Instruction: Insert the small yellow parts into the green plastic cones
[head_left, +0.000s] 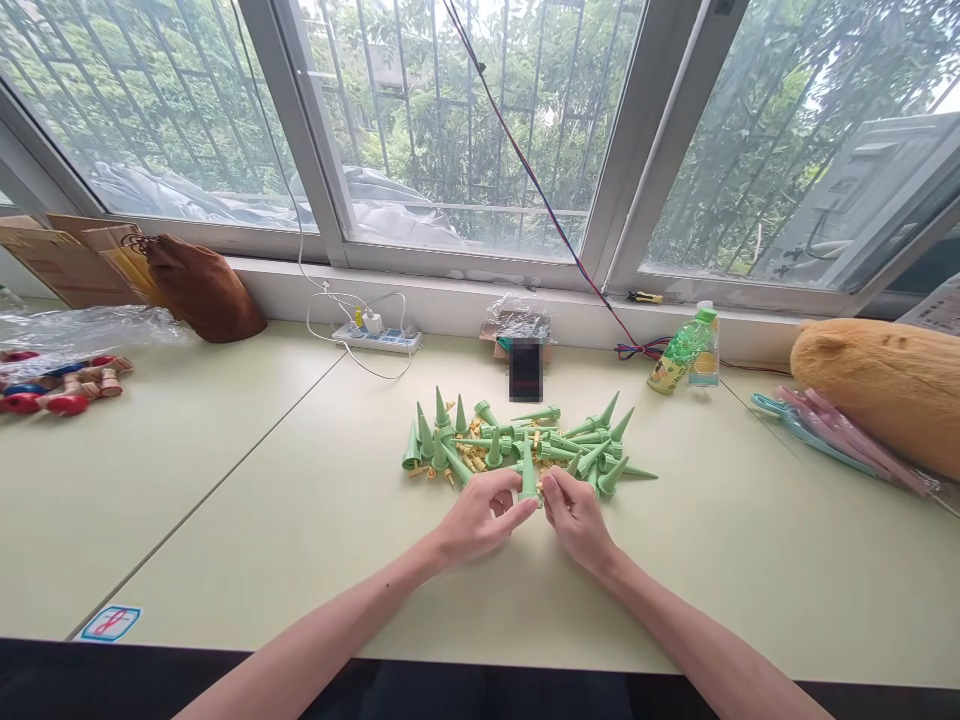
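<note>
Green cones (494, 452) on pale table (300, 520)

Left hand (480, 520) and right hand (579, 520) are seen bare, forearms (686, 622) too. One small dark spot (387, 585) is noted on the left forearm (341, 625). Dark legwear (480, 692) is apparently worn, poorly lit.

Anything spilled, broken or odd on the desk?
Nothing looks spilled or broken. Oddest is the dark block behind the green spikes: it's pixelated, so I can't tell what it is. The bottle seems to lean right, but the window frame slants likewise, so that may be just the lens.
</note>
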